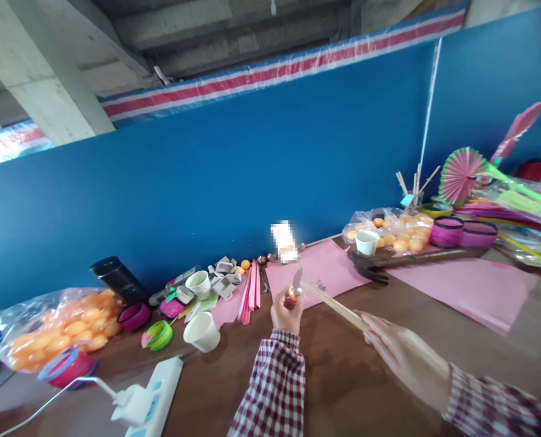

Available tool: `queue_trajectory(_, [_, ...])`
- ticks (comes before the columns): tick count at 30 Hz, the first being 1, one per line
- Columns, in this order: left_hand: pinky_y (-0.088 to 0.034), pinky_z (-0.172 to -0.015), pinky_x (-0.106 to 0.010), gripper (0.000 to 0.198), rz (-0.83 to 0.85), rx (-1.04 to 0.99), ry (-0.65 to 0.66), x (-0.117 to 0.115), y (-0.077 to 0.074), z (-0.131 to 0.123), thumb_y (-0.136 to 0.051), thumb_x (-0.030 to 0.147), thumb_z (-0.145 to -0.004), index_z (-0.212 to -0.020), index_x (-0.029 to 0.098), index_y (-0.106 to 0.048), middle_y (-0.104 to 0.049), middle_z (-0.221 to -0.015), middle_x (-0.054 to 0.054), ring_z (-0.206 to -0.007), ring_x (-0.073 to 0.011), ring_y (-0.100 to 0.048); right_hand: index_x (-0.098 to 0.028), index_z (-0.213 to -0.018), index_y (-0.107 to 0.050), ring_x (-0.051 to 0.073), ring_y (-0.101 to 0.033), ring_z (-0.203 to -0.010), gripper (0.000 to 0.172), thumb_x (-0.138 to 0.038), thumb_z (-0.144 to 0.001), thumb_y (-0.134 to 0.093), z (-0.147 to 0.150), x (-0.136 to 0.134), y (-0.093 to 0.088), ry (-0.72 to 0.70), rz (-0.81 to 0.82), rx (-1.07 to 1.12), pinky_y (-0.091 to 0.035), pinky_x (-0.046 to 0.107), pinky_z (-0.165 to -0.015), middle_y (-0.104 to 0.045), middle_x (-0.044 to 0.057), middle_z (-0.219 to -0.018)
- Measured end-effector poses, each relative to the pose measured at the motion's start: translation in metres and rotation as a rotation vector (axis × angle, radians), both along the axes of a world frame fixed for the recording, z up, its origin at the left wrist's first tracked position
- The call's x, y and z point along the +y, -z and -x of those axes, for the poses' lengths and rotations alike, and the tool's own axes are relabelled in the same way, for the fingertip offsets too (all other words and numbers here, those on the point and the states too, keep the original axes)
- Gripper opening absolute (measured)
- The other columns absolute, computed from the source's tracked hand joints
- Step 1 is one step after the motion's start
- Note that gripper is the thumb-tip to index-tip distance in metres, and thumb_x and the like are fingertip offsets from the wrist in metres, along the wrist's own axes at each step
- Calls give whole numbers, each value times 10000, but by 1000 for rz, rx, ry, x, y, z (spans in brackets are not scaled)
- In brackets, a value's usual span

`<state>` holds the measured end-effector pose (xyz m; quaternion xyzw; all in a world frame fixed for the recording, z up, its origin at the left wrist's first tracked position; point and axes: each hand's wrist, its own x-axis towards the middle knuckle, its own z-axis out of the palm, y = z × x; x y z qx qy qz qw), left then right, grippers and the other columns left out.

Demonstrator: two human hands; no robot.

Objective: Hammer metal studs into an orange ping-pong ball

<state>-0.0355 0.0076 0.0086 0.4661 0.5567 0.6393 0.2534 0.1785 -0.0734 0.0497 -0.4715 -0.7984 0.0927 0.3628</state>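
Note:
My left hand is raised over the brown table with its fingers closed round a small orange ball; a small metal blade or tip pokes up beside the ball. My right hand is closed on a long pale wooden stick, whose far end points at the ball in my left hand. Both sleeves are red-and-white check. Just behind the hands lies a pink paper sheet.
At left stand a clear bag of orange balls, pink and green tape rings, white paper cups, a black cylinder and a white power strip. Further right are another ball bag, folded paper fans and pink tubs. A blue wall backs the table.

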Motion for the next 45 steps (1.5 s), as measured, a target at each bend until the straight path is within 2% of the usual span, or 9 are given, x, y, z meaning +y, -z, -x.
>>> queue_trajectory(3, [-451,-468,-209,383,40,64,36,-1,-1,1,-653,315,-576,-888,94,-637,-611,-618,-42,-480,-98,-529,-182,-1074,-504,171,-621,-815,322,-244,-828,-306,-1,0,-2,-7,4,-6,-523,282,-701,-632,88,-977])
queue_trajectory(8, [-481,-463,-225,453,115,-24,46,-1,-2,3,-675,342,-550,-915,79,-620,-620,-594,-34,-467,-110,-556,-172,-1099,-476,157,-631,-758,332,-254,-837,-289,-5,-1,-9,-18,5,1,-523,274,-697,-634,83,-961])
queue_trajectory(10, [-494,-474,-231,469,108,-95,70,-1,-3,3,-686,338,-537,-933,95,-614,-628,-647,-33,-477,-102,-557,-181,-1096,-472,157,-631,-757,327,-265,-838,-289,-7,-1,-10,-6,-17,15,-520,275,-705,-632,81,-961])
queue_trajectory(15, [-519,-530,-249,521,65,-278,171,0,-3,2,-704,304,-524,-1005,140,-588,-628,-786,-42,-557,-96,-575,-173,-1114,-456,159,-632,-752,346,-300,-849,-272,-11,-3,-8,29,-22,46,-521,266,-705,-637,87,-941])
queue_trajectory(20, [-517,-561,-251,521,59,-317,185,1,-2,2,-714,243,-514,-1005,129,-578,-622,-784,-46,-607,-107,-583,-185,-1095,-479,164,-634,-736,348,-313,-848,-271,-9,-4,-7,31,-10,36,-524,269,-686,-646,81,-915])
queue_trajectory(26, [-510,-564,-264,516,58,-369,251,0,-2,-1,-703,265,-539,-1013,108,-571,-610,-705,-33,-558,-94,-563,-175,-1071,-477,138,-632,-703,312,-271,-844,-286,-4,0,3,-16,44,46,-521,244,-663,-635,85,-944])
queue_trajectory(33, [-505,-597,-260,485,62,-488,250,4,4,0,-712,275,-529,-972,121,-591,-598,-682,-13,-562,-78,-553,-191,-1071,-474,152,-621,-706,312,-289,-838,-291,-3,-1,2,-2,27,74,-507,267,-668,-643,61,-846])
queue_trajectory(40, [-497,-644,-273,448,40,-507,305,4,6,0,-697,261,-558,-974,136,-587,-611,-773,-34,-636,-92,-565,-185,-1013,-468,124,-581,-583,267,-313,-847,-301,-5,2,3,-14,180,86,-469,232,-573,-611,17,-694])
queue_trajectory(45, [-495,-661,-287,461,24,-490,360,3,6,0,-685,254,-579,-1012,149,-571,-612,-798,-37,-648,-97,-568,-191,-925,-486,101,-530,-504,237,-320,-850,-301,-5,2,-1,-30,253,98,-424,207,-497,-590,3,-664])
